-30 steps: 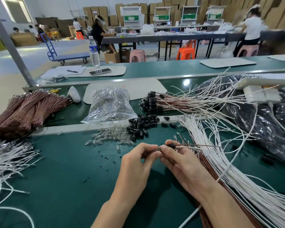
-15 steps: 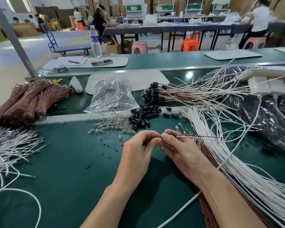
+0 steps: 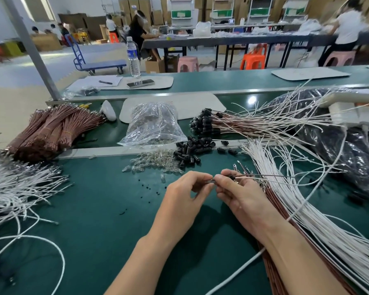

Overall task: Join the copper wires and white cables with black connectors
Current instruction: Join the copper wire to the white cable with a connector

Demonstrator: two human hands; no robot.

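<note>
**Centre of the frame.** The left hand [image 3: 183, 201] and right hand [image 3: 243, 199] meet fingertip to fingertip just above the green desk [image 3: 94, 220]. The right hand's thumb and forefinger are clamped on a black cylindrical connector [image 3: 232, 177]. A thin wire [image 3: 264, 176] runs from the connector toward the right. The left hand pinches a small greyish part [image 3: 209, 181] at the connector's left end; it is too small to identify.

**Above the hands.** A heap of loose black connectors [image 3: 190, 150] lies beside a scatter of clear glass bulbs [image 3: 153, 162].

**Right of the frame.** Long white cables [image 3: 296, 209] fan out, with copper-brown wires [image 3: 273, 273] beneath the right forearm.

**Upper left.** Bundled copper-brown wires [image 3: 51, 128] lie here, with more loose white cables [image 3: 13, 188] below them.
</note>
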